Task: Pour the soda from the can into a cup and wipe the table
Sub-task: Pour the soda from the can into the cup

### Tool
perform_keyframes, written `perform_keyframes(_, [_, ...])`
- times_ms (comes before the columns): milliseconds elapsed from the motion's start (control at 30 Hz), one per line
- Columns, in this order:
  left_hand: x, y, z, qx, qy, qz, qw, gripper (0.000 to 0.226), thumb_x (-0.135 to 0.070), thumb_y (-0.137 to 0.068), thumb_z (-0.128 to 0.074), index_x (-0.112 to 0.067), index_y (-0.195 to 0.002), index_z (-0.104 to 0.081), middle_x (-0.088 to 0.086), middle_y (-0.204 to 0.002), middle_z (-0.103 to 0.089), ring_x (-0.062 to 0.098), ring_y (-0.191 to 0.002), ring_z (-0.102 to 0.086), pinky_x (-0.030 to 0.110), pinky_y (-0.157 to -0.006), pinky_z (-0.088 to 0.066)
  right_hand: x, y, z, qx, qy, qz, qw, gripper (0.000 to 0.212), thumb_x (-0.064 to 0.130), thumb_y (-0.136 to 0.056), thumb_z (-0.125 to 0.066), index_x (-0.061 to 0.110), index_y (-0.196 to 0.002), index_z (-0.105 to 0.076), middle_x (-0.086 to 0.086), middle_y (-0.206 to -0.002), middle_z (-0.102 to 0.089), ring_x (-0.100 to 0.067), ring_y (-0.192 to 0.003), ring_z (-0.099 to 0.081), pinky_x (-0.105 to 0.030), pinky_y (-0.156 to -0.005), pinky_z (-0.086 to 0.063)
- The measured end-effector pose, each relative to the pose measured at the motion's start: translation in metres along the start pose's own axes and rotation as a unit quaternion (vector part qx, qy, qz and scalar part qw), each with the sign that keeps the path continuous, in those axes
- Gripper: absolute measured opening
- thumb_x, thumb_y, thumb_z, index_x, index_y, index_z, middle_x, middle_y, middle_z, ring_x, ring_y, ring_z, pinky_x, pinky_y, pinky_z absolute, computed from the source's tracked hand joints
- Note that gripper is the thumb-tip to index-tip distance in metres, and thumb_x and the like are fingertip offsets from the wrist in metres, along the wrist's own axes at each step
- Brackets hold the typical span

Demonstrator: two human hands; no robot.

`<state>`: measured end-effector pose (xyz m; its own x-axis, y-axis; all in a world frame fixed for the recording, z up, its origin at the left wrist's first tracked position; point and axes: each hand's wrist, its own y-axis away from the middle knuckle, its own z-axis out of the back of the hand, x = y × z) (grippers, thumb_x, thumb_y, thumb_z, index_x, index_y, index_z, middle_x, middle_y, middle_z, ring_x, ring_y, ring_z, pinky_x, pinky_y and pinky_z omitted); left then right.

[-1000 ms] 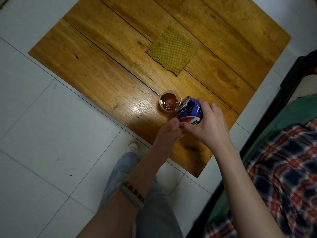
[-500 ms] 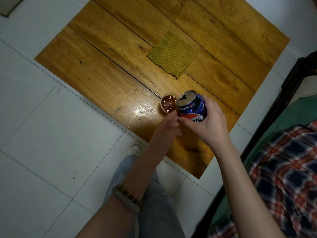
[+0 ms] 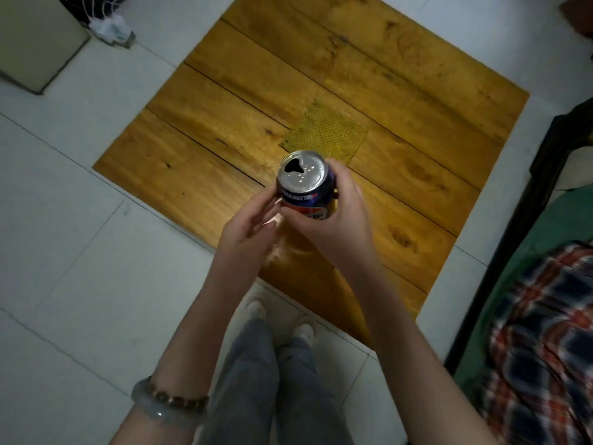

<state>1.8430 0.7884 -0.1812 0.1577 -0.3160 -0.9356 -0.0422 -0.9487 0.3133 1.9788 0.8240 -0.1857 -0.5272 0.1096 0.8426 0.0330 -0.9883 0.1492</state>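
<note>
My right hand (image 3: 340, 220) grips a blue soda can (image 3: 306, 187) from its right side. The can is upright above the wooden table (image 3: 224, 130), and its open silver top faces the camera. My left hand (image 3: 253, 226) lies against the can's left side, its fingers fairly straight and their tips touching the can. A square yellow-green cloth (image 3: 330, 133) lies flat on the table just beyond the can. No cup shows in this view; the can and both hands cover the table surface beneath them.
A beige box (image 3: 32, 43) and a white bundle (image 3: 110, 25) sit on the tiled floor at the top left. A dark bed frame (image 3: 529, 220) with plaid bedding (image 3: 545, 332) runs along the right. My legs and shoes (image 3: 256, 309) stand at the table's near edge.
The can has gone from tilted over the cup to upright and has risen toward the camera. The cup of dark soda has dropped out of sight behind the can and hands.
</note>
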Motion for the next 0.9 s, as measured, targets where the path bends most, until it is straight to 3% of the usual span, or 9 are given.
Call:
perform_keyframes(67, [0.004, -0.009, 0.016, -0.02, -0.001, 0.003, 1.0, 0.063, 0.021, -0.083, -0.04, -0.018, -0.132, -0.045, -0.008, -0.129, -0.055, 0.003, -0.12, -0.052, 0.015, -0.089, -0.046, -0.002, -0.007, -0.019, -0.003, -0.022, 0.005, 1.0, 0.073, 0.039, -0.064, -0.081, 0.024, -0.127, -0.046, 0.016, -0.114, -0.051, -0.01, -0.114, -0.048, -0.03, -0.095, -0.044])
perform_keyframes(233, [0.027, -0.032, 0.044, -0.05, -0.01, 0.037, 0.998, 0.059, 0.022, -0.083, -0.039, -0.018, -0.124, -0.05, -0.013, -0.119, -0.059, 0.0, -0.113, -0.057, 0.02, -0.098, -0.045, -0.019, -0.02, -0.067, -0.04, -0.073, -0.023, 0.996, 0.069, 0.024, -0.063, -0.083, 0.016, -0.123, -0.051, 0.004, -0.117, -0.059, -0.012, -0.111, -0.052, -0.03, -0.093, -0.045])
perform_keyframes(367, [0.047, -0.046, 0.057, -0.044, -0.028, 0.076, 0.996, 0.055, 0.022, -0.086, -0.037, -0.013, -0.127, -0.049, -0.007, -0.122, -0.058, -0.003, -0.112, -0.057, 0.024, -0.102, -0.043, -0.038, -0.025, -0.092, -0.056, -0.097, -0.052, 0.992, 0.064, 0.021, -0.064, -0.083, 0.018, -0.119, -0.051, 0.007, -0.111, -0.061, -0.008, -0.104, -0.056, -0.016, -0.085, -0.045])
perform_keyframes(500, [0.061, -0.059, 0.065, -0.037, -0.035, 0.103, 0.993, 0.057, 0.024, -0.085, -0.036, -0.012, -0.128, -0.049, 0.006, -0.129, -0.055, 0.013, -0.122, -0.053, 0.035, -0.105, -0.041, -0.05, -0.028, -0.103, -0.062, -0.096, -0.06, 0.992, 0.06, 0.018, -0.066, -0.082, 0.018, -0.117, -0.051, 0.007, -0.109, -0.06, -0.006, -0.101, -0.057, -0.011, -0.083, -0.043])
perform_keyframes(667, [0.07, -0.068, 0.065, -0.028, -0.015, 0.121, 0.992, 0.058, 0.026, -0.082, -0.035, -0.012, -0.124, -0.048, 0.011, -0.128, -0.054, 0.019, -0.122, -0.052, 0.04, -0.105, -0.04, -0.058, -0.031, -0.106, -0.061, -0.091, -0.059, 0.992, 0.059, 0.014, -0.066, -0.081, 0.018, -0.117, -0.051, 0.016, -0.103, -0.055, 0.001, -0.098, -0.052, -0.005, -0.082, -0.039])
perform_keyframes(900, [0.076, -0.072, 0.063, -0.022, -0.009, 0.129, 0.991, 0.064, 0.031, -0.078, -0.032, -0.012, -0.124, -0.047, 0.01, -0.129, -0.051, 0.021, -0.125, -0.048, 0.032, -0.1, -0.043, -0.063, -0.033, -0.105, -0.053, -0.107, -0.066, 0.991, 0.059, 0.008, -0.067, -0.08, 0.011, -0.118, -0.051, 0.019, -0.103, -0.052, 0.005, -0.097, -0.048, 0.0, -0.081, -0.034])
